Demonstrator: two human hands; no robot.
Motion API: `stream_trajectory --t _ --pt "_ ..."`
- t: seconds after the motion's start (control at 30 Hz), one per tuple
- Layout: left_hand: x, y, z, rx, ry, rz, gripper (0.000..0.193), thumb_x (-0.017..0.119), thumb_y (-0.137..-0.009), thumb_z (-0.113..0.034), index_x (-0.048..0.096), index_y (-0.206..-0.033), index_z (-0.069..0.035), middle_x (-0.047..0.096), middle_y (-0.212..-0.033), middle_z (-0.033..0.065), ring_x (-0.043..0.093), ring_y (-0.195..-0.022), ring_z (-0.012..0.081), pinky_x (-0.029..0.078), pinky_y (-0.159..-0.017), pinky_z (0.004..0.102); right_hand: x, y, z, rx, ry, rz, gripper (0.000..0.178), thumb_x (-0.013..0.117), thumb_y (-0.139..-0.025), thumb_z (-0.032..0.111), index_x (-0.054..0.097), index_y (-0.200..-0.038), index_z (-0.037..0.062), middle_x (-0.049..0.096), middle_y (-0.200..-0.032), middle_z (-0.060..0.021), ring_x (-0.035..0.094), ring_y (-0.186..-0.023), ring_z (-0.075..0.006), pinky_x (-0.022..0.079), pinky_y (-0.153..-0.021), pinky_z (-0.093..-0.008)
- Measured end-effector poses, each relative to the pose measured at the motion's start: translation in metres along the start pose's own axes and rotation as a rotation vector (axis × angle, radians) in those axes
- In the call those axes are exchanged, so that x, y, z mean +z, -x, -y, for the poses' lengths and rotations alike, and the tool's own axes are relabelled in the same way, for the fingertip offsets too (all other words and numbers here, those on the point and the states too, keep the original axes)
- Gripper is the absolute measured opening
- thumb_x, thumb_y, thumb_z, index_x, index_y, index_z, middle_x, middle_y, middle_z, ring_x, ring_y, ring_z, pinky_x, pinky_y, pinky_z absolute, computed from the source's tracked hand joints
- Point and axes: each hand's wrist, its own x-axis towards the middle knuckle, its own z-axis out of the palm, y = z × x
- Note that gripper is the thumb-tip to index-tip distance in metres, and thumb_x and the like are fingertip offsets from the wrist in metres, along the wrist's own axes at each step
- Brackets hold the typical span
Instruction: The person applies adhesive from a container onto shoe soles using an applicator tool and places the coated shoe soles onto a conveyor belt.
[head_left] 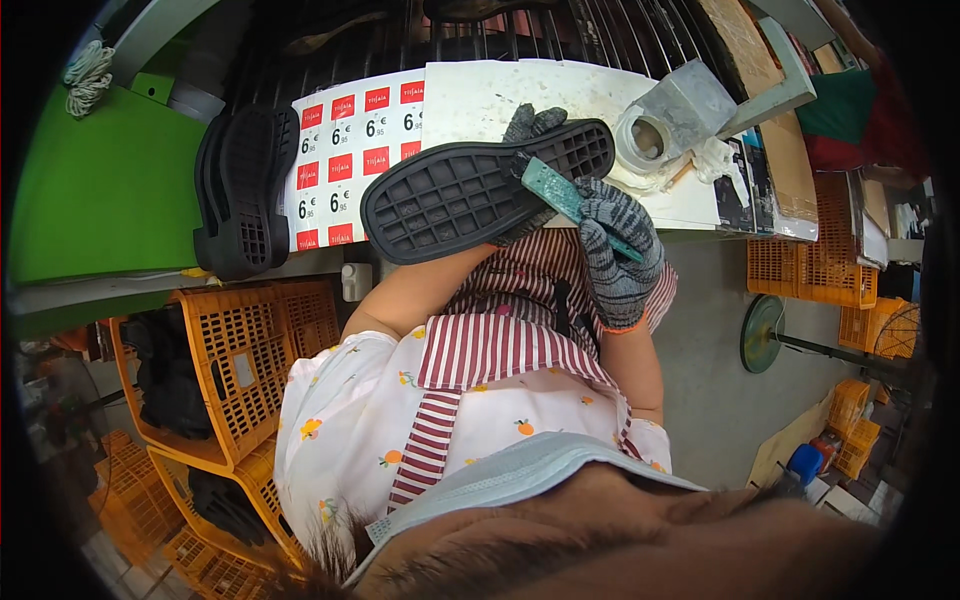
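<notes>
A black shoe sole (450, 200), its gridded inner face turned up, is tilted over the worktable's near edge. My left hand (535, 123), in a grey knit glove, grips it from beneath; fingers show past its far edge and the palm is hidden. My right hand (620, 250), gloved alike, is closed round a flat teal-handled brush (553, 190). The brush's dark tip meets the sole's rim near its middle. More black soles (245, 190) stand close together to the left. Right of the held sole, an open whitish jar (643, 138) lies tilted against a translucent grey container (690, 100).
White paper (480, 100) and a sheet of red-and-white labels (340, 165) cover the table. A green surface (110, 190) lies left. Orange crates (240, 370) with black pieces stand below left; others (800, 270) stand right. Dark metal bars (400, 45) run behind. Crumpled white material (712, 160) sits beside the jar.
</notes>
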Motion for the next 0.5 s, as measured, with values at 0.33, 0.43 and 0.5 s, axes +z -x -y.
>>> stream_trajectory --t 0.33,0.43,0.5 --pt "-0.003 0.001 -0.002 -0.009 -0.033 0.022 0.053 0.059 -0.079 -0.026 0.038 -0.127 -0.014 0.041 -0.128 0.0064 0.037 -0.120 0.0190 0.025 -0.103 0.0348 -0.009 -0.001 -0.001 -0.007 0.067 -0.090 0.014 0.059 -0.078 0.001 0.058 -0.091 -0.0024 0.059 -0.099 -0.0154 0.056 -0.094 -0.0220 0.040 -0.086 -0.0309" --pt "-0.004 0.001 -0.004 -0.007 -0.044 0.034 0.053 0.059 -0.079 -0.026 0.037 -0.127 -0.014 0.041 -0.128 0.0067 0.037 -0.119 0.0191 0.025 -0.103 0.0346 -0.013 -0.002 -0.003 -0.004 0.080 -0.143 0.014 0.058 -0.078 0.000 0.058 -0.092 -0.0027 0.060 -0.099 -0.0145 0.056 -0.093 -0.0205 0.041 -0.085 -0.0291" --pt "-0.006 0.002 -0.005 -0.009 -0.062 0.040 0.053 0.058 -0.080 -0.025 0.037 -0.127 -0.013 0.041 -0.128 0.0068 0.037 -0.119 0.0192 0.026 -0.103 0.0345 -0.016 -0.003 -0.006 -0.012 0.077 -0.181 0.015 0.061 -0.076 0.001 0.059 -0.091 -0.0019 0.061 -0.097 -0.0141 0.058 -0.091 -0.0208 0.043 -0.083 -0.0290"
